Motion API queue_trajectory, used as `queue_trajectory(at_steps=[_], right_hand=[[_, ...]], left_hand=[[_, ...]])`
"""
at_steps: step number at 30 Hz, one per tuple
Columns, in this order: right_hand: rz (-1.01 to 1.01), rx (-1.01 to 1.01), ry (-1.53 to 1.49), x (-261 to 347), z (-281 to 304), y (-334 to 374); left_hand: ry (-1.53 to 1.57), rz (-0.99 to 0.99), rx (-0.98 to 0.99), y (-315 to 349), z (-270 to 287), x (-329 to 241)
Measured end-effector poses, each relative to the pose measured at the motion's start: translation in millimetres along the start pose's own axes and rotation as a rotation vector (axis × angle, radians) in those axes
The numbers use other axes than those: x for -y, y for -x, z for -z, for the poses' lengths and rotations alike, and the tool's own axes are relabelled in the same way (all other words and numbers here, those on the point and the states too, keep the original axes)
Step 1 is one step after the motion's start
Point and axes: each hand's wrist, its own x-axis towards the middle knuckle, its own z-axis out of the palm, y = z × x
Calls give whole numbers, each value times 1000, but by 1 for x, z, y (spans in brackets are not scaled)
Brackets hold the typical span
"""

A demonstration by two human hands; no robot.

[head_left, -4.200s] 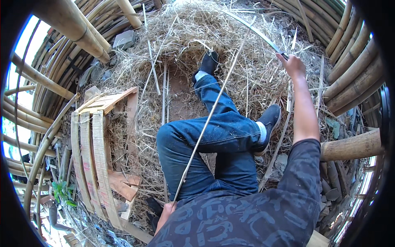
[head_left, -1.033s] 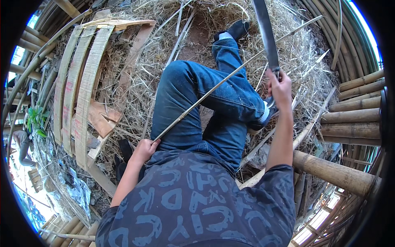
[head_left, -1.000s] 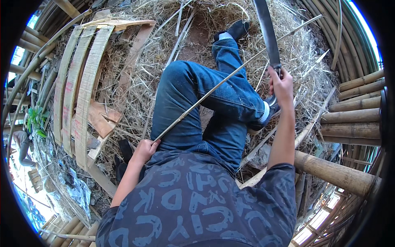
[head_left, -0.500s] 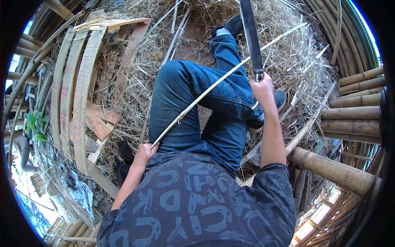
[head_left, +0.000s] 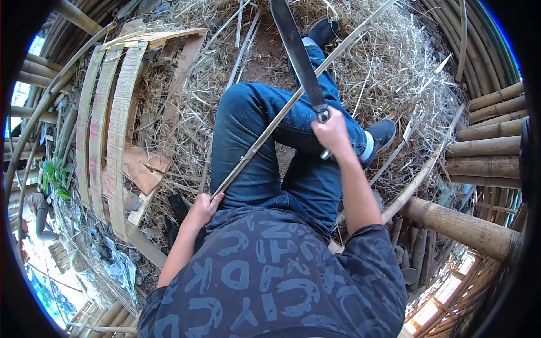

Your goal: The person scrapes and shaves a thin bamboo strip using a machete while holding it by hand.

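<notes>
Knife (head_left: 303, 65): swung left across strip (head_left: 273, 125)
Right hand (head_left: 333, 132): clenched round knife
Left hand (head_left: 204, 209): clenched round strip
Knee (head_left: 239, 115): beneath strip
Crate (head_left: 117, 143): amid straw (head_left: 391, 73)

Obstr. L of R hand (head_left: 331, 135): strip (head_left: 274, 123)

The head view, a wide fisheye and the left of a side-by-side pair, looks steeply down past the shirt (head_left: 265, 276), close above the left hand (head_left: 204, 210) and right hand (head_left: 331, 134), reaching out to bamboo poles (head_left: 484, 166) that curve near its dark rim
</notes>
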Motion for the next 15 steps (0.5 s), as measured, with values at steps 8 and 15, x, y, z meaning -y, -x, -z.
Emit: queue_trajectory(at_steps=[8, 15], right_hand=[[-111, -96, 125, 11, 78, -54], [-26, 102, 273, -8, 33, -24]], left_hand=[[-3, -22, -21, -5, -3, 3], [-12, -69, -94, -2, -8, 5]])
